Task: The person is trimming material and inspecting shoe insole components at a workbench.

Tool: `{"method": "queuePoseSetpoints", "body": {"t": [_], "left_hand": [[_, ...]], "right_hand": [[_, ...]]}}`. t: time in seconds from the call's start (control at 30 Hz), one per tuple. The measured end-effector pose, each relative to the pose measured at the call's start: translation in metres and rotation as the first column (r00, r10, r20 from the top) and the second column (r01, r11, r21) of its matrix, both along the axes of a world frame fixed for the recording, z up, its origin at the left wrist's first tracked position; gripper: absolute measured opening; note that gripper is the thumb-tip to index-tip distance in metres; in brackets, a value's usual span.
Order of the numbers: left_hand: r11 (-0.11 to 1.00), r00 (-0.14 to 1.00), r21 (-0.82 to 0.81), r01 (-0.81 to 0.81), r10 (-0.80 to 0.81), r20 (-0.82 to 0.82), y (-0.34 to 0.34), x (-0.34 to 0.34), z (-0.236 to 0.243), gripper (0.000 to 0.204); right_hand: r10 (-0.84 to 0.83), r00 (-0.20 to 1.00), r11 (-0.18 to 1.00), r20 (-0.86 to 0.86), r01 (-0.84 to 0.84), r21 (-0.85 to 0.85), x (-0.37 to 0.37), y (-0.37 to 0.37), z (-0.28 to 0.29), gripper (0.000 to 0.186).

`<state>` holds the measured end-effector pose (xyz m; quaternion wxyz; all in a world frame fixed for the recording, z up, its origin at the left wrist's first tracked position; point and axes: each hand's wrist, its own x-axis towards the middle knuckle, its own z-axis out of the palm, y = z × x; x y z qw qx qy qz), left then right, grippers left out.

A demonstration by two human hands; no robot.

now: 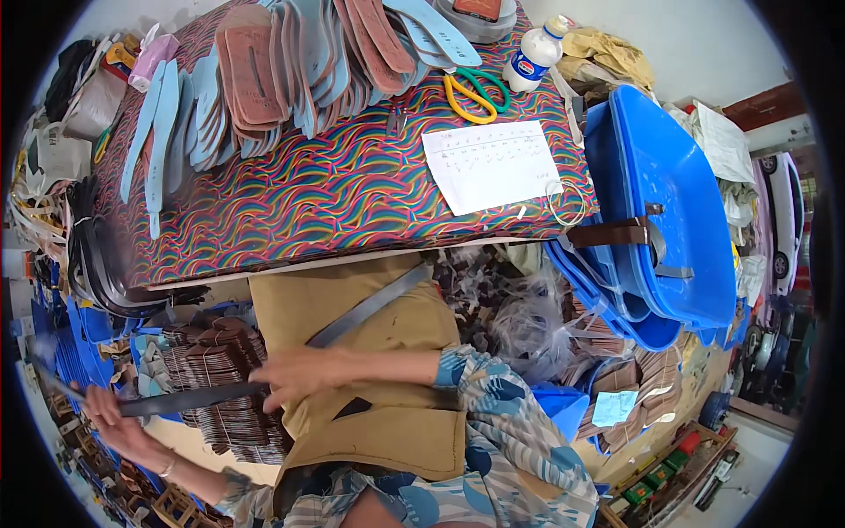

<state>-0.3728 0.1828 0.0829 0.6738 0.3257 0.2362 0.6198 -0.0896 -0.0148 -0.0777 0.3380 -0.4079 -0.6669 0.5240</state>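
Observation:
My left hand (119,427) is at the far left, fingers closed around a long dark strap (189,400). Beyond that hand the strap's thin end is blurred. My right hand (308,374), over the tan apron (396,422) on my lap, has its fingertips on the strap's other stretch, and they look pinched on it. A second grey-black length of strap (370,304) runs slantwise across the apron from behind my right hand; whether it joins the held one is hidden. A small dark scrap (354,407) lies on the apron.
The table (352,202), with patterned cloth, holds blue and brown leather pieces (255,75), scissors (475,97), nippers (396,121), a written sheet (493,167) and a bottle (537,57). Blue tubs (678,202) stand right. Bundled brown pieces (220,378) are stacked left.

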Motion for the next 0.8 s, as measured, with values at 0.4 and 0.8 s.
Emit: {"method": "queuePoseSetpoints", "body": {"t": [0.4, 0.8], "left_hand": [[0.991, 0.417, 0.103, 0.082, 0.06, -0.907, -0.08, 0.09, -0.074, 0.029], [0.687, 0.498, -0.401, 0.606, -0.721, -0.483, -0.151, 0.201, -0.103, 0.047]], "right_hand": [[-0.355, 0.755, 0.933, -0.552, 0.243, -0.266, -0.014, 0.012, 0.001, 0.035], [-0.774, 0.311, 0.556, -0.552, 0.752, -0.355, 0.092, -0.007, 0.037, 0.013]]}}
